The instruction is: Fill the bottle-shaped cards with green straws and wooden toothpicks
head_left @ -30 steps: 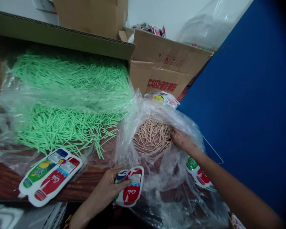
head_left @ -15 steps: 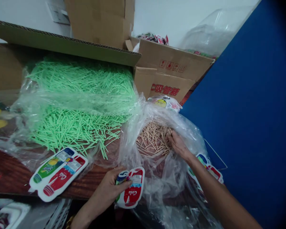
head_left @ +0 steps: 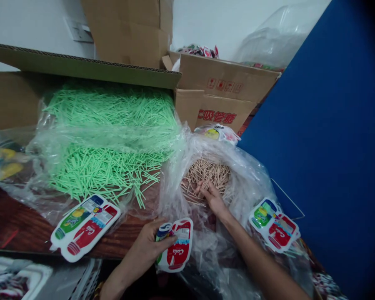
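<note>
My left hand (head_left: 151, 241) is closed around a bottle-shaped pouch (head_left: 178, 246) with green and red "Cola" prints, at the near edge of the table. My right hand (head_left: 213, 198) reaches into a pile of thin brown sticks (head_left: 217, 173) lying in an open clear plastic bag (head_left: 246, 166). Its fingers are pinched together, apparently on a few of the sticks; how many is hidden. To the left lies a stack of similar pouches (head_left: 86, 227), and beyond it a heap of thin green sticks (head_left: 112, 108) in clear plastic.
More pouches (head_left: 275, 225) lie to the right of my right arm. Cardboard boxes (head_left: 225, 83) stand along the back, and a box flap (head_left: 90, 68) overhangs the green heap. A blue panel (head_left: 325, 146) bounds the right side. A white tray (head_left: 43, 271) is at the lower left.
My right hand has moved left and nearer, from the right edge of the brown sticks to the front of the pile. My left hand still holds the pouch. The view has shifted slightly.
</note>
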Tool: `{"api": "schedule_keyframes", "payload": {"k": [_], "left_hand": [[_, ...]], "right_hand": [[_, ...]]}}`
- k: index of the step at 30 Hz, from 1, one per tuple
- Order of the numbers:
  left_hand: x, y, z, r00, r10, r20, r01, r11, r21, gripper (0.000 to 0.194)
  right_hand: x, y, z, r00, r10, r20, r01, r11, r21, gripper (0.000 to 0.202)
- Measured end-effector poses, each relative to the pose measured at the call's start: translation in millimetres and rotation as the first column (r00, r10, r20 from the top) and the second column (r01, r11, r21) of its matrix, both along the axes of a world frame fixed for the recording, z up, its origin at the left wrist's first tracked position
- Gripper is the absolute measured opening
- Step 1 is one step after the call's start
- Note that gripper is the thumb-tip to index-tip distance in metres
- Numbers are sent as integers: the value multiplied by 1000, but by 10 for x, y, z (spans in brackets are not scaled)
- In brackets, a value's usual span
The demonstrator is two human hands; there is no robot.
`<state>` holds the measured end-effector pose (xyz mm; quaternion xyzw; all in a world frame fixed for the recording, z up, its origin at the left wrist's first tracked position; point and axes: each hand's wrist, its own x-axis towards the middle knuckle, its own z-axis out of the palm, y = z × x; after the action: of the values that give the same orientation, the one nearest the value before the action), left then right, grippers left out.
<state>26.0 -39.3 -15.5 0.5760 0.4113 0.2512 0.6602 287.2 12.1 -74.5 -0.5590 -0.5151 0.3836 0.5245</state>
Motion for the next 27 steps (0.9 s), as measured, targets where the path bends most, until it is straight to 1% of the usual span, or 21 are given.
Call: {"api": "schedule_keyframes", "payload": {"k": [3, 7, 9, 13, 15, 18, 20, 24, 27], "left_hand": [[16, -19, 11, 1000, 14, 6, -14, 1000, -13, 19], [16, -40, 37, 998, 28, 62, -25, 998, -49, 18], [5, -46, 51, 996, 32, 88, -26, 997, -77, 19], [-26, -61, 69, 989, 39, 142, -12, 983, -185, 19], [-31, -69, 82, 987, 66, 150, -27, 968, -250, 20], [-21, -77, 107, 984, 100, 147, -50, 950, -308, 21], [-10, -80, 118, 982, 115, 153, -60, 944, -325, 20], [7, -84, 124, 979, 124, 161, -66, 943, -326, 20], [22, -87, 130, 981, 108, 162, -50, 945, -324, 20]], "right_hand": [[-17, -18, 28, 999, 34, -14, -34, 999, -14, 23], [-78, -52, 109, 997, 76, -21, -77, 996, -40, 20], [-97, -56, 129, 997, 74, -38, -76, 995, -61, 20], [-83, -9, 166, 988, 5, -154, -22, 994, -110, 23], [-84, 19, 208, 968, -7, -253, -31, 989, -146, 27], [-121, 36, 294, 908, -29, -419, -57, 980, -192, 35], [-157, 26, 350, 857, -54, -513, -60, 977, -204, 36], [-216, -30, 434, 761, -88, -643, -57, 978, -201, 31], [-259, -85, 481, 654, -106, -749, -58, 980, -189, 23]]}}
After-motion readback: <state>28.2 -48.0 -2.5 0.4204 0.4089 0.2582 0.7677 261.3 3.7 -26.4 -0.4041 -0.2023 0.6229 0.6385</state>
